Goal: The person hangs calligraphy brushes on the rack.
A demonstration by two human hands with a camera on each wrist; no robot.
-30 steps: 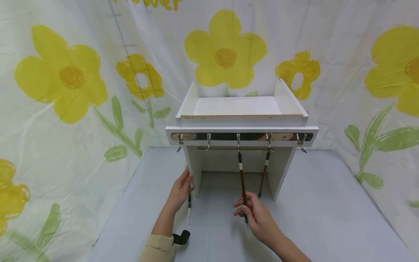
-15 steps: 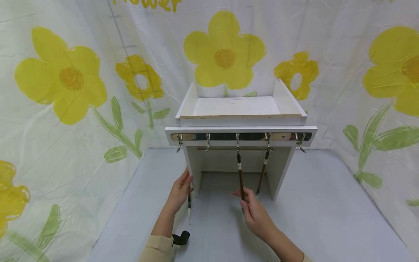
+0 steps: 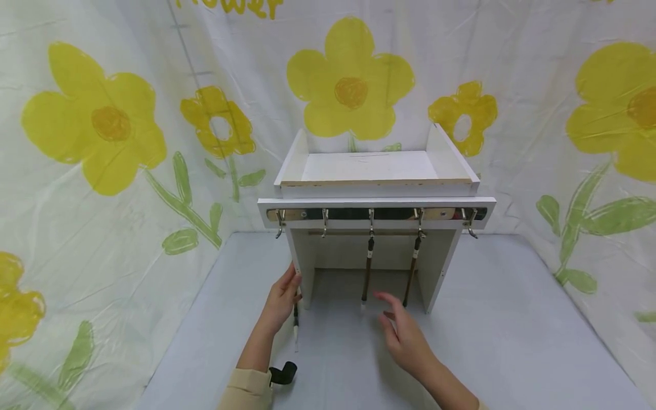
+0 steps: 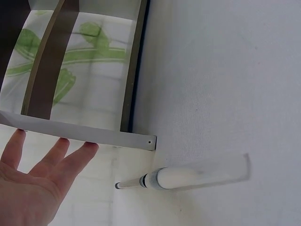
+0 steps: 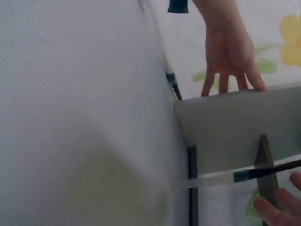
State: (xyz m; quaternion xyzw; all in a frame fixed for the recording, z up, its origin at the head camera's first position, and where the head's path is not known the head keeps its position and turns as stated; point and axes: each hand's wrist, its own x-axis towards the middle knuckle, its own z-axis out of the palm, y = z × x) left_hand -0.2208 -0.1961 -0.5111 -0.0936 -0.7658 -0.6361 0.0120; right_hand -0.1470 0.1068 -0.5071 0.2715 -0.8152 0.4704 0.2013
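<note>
Left hand (image 3: 278, 303) against shelf edge (image 4: 94, 134), right hand (image 3: 407, 337) (clear) beside middle brush (image 3: 367, 273)

Sheet (image 3: 269, 74): yellow word "Flower" (image 3: 229, 7), left of centre at the top edge, partly cut off
Brush label (image 3: 369, 254): too small to read

We see left sleeve (image 3: 245, 392) beige, creased near cuff (image 3: 253, 378); stubby black device (image 3: 287, 372) beside that cuff; right sleeve (image 3: 482, 405), barely showing, also beige.
</note>
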